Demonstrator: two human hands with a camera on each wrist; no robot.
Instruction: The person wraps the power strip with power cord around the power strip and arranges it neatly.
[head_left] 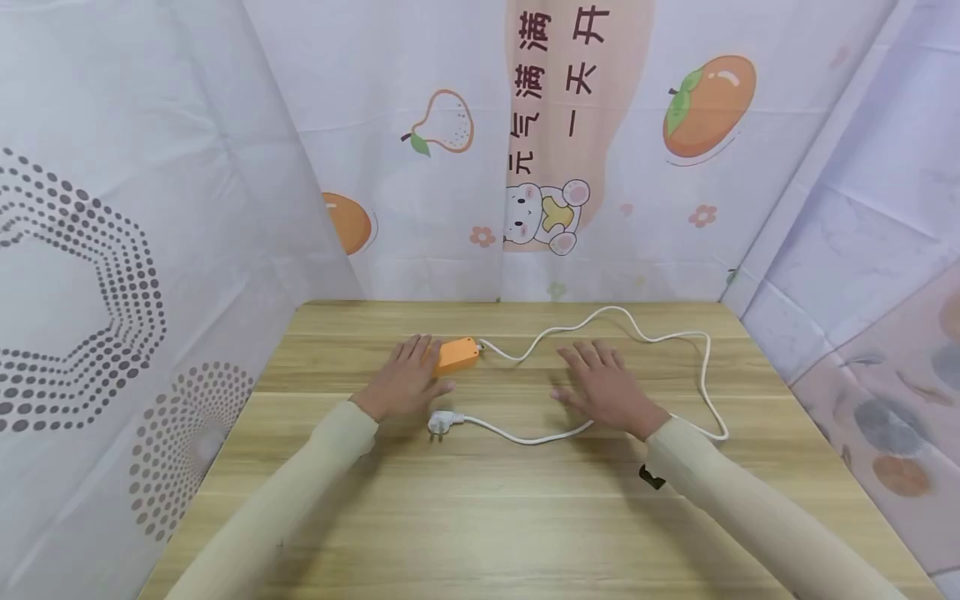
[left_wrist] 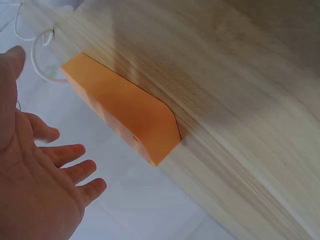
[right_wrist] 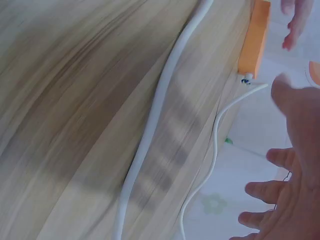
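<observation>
An orange, box-shaped power strip lies left of centre on the wooden table, its far end overlapped by my left hand. In the left wrist view that hand hovers beside the strip with a gap between, fingers spread and slightly bent. From the strip's right end a white cord loops out to the right and back to a white plug near my left thumb. My right hand, palm down with fingers spread, hangs over the loop and holds nothing; in the right wrist view the cord passes below it.
The wooden table ends at the back against a white printed curtain. More curtains stand along the left and right sides. A small dark object shows beneath the right sleeve.
</observation>
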